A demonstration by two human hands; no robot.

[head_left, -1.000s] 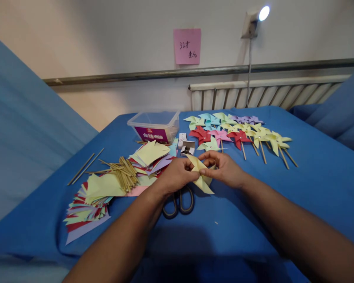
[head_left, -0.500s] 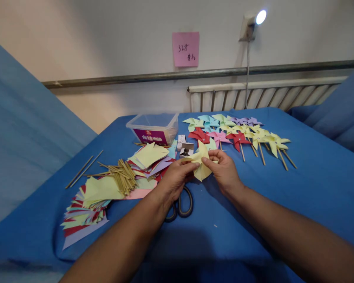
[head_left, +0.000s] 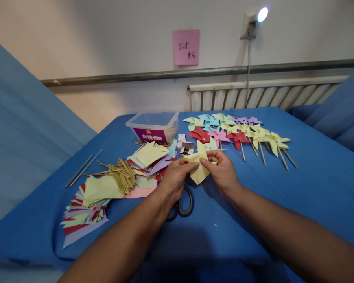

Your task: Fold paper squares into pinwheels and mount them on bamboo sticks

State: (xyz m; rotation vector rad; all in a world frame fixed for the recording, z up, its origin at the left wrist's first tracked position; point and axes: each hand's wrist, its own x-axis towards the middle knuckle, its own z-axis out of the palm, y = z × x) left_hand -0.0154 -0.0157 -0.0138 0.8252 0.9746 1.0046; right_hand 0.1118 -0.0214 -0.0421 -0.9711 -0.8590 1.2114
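Observation:
Between my two hands is a pale yellow paper pinwheel (head_left: 199, 173), its blades partly folded in toward the centre. My left hand (head_left: 177, 177) pinches its left side, thumb near the middle. On the right side my right hand (head_left: 222, 169) grips it, with the thumb pressed close to the centre. The fingers behind the paper are hidden. Under my left wrist lie scissors (head_left: 185, 202) with black handles; their blades are covered by the hand. Just beyond the pinwheel stands a small open box (head_left: 186, 149) with dark little pieces in it.
Finished pinwheels (head_left: 238, 137) on sticks lie at the back right. To the left are a bundle of thin sticks (head_left: 124, 177), stacked coloured paper (head_left: 149, 155) and fanned paper sheets (head_left: 85, 216). A clear plastic tub (head_left: 153, 129) stands behind them on the blue cloth (head_left: 283, 204).
The lower blade of the yellow pinwheel now hangs slightly lower and looks more spread. Both hands stay in nearly the same place, still gripping the paper.

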